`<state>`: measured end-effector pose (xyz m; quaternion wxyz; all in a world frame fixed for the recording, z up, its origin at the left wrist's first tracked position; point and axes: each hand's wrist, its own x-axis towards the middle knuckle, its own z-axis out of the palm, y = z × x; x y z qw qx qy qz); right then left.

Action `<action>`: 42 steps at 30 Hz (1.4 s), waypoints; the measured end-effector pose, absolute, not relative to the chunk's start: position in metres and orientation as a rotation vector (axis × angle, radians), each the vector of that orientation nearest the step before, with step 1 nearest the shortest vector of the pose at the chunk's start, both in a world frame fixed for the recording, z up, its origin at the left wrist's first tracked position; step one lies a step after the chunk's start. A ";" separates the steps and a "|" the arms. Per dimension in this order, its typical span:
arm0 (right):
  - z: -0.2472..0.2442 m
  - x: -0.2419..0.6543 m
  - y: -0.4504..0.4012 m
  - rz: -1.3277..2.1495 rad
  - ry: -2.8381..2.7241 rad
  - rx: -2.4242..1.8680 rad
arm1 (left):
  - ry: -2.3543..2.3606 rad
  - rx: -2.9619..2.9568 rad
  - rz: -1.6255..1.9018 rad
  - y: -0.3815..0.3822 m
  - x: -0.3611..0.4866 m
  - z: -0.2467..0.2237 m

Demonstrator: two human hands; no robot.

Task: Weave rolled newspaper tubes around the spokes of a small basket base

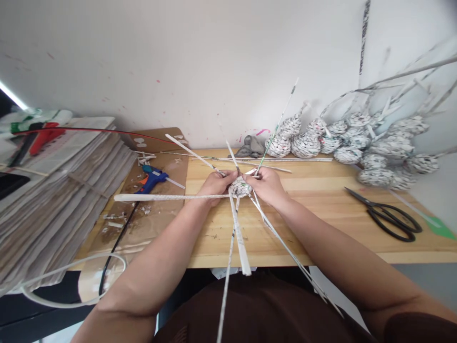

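A small round weave of rolled newspaper tubes (241, 187) is held between my two hands above the wooden table. Long paper tubes stick out from it on all sides, several toward my body and others toward the wall. My left hand (218, 184) grips its left edge, thumb on top and fingers curled beneath. On the opposite edge, my right hand (263, 183) is closed, pinching the rim and a paper tube. The undersides of the weave and of my fingers are hidden.
Finished gourd-shaped paper weaves (307, 138) stand along the wall at right. Black scissors (383, 214) lie on the right of the table (314, 200). At left are a blue glue gun (152, 181) on cardboard, its black cord, and a tall newspaper stack (71, 190). A grey cloth (251, 146) lies behind.
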<state>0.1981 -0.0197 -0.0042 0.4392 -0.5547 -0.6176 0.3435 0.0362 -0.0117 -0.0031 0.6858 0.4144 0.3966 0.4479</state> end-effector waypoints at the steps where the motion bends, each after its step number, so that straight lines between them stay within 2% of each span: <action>1: -0.003 0.198 -0.020 0.836 -1.549 -1.395 | 0.879 0.941 0.988 -0.011 0.035 -0.003; 15: 0.003 0.198 -0.024 0.740 -1.593 -1.463 | 0.995 0.996 0.989 -0.012 0.034 -0.002; 25: -0.002 0.200 -0.023 0.832 -1.564 -1.359 | 1.047 0.925 1.030 -0.013 0.037 -0.004; 37: 0.003 0.198 -0.027 0.720 -1.634 -1.289 | 0.988 0.861 1.053 -0.015 0.041 0.000; 42: 0.005 0.194 -0.030 0.868 -1.528 -1.240 | 1.042 0.822 1.159 -0.012 0.041 -0.004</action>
